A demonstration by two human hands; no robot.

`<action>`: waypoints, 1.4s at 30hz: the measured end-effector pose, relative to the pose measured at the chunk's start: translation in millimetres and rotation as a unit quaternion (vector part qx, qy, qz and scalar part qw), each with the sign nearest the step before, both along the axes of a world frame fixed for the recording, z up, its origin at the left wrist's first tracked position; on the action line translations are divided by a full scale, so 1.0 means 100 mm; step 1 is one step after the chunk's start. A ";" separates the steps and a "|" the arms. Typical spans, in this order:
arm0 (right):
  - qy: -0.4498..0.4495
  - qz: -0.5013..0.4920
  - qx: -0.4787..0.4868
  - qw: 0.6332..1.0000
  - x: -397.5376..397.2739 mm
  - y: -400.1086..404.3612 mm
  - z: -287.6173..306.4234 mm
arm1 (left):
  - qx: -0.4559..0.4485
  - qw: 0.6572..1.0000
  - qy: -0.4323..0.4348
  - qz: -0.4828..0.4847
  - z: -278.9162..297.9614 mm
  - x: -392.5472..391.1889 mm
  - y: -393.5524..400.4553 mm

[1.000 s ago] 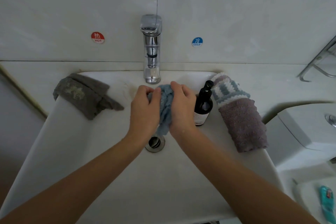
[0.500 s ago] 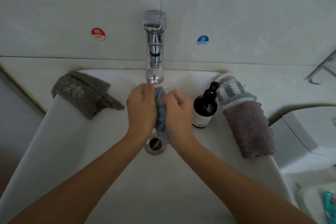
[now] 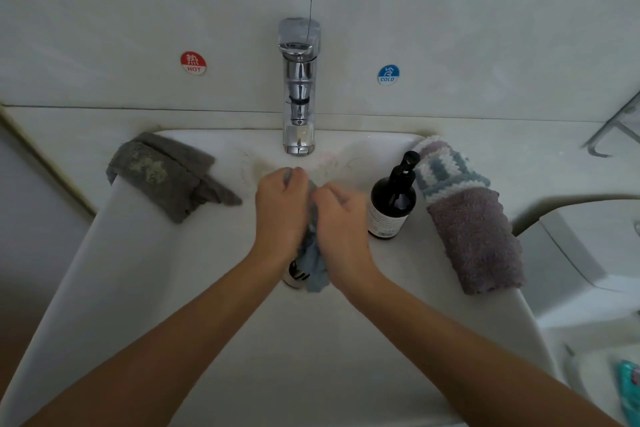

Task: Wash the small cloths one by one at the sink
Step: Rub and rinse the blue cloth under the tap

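Left hand [image 3: 282, 208] and right hand [image 3: 341, 218] grip a blue cloth [image 3: 313, 263] over the sink [image 3: 138, 288] drain.

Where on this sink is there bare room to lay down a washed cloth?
Free: the front basin slope below the grey cloth, and the ledge between that cloth and the tap. Crowded: the right rim, with the dark bottle, striped cloth and purple cloth.

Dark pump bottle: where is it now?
Head view: the dark pump bottle stands on the sink's right side, between the right hand and the purple cloth.
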State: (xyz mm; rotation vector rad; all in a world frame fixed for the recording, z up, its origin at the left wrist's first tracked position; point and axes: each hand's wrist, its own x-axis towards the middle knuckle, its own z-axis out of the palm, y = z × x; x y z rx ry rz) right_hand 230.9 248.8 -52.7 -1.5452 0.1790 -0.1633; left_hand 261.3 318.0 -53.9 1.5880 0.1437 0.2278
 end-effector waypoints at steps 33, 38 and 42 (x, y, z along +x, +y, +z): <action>-0.042 -0.056 -0.045 0.997 0.17 0.05 0.03 | 0.028 0.999 -0.038 0.023 -0.01 -0.24 -0.07; -0.032 -0.041 -0.025 0.998 0.04 0.13 -0.04 | 0.001 1.000 -0.004 0.026 -0.02 -0.04 0.00; -0.043 -0.013 -0.048 0.998 0.06 0.17 -0.02 | -0.010 0.999 0.013 0.035 -0.04 0.00 0.08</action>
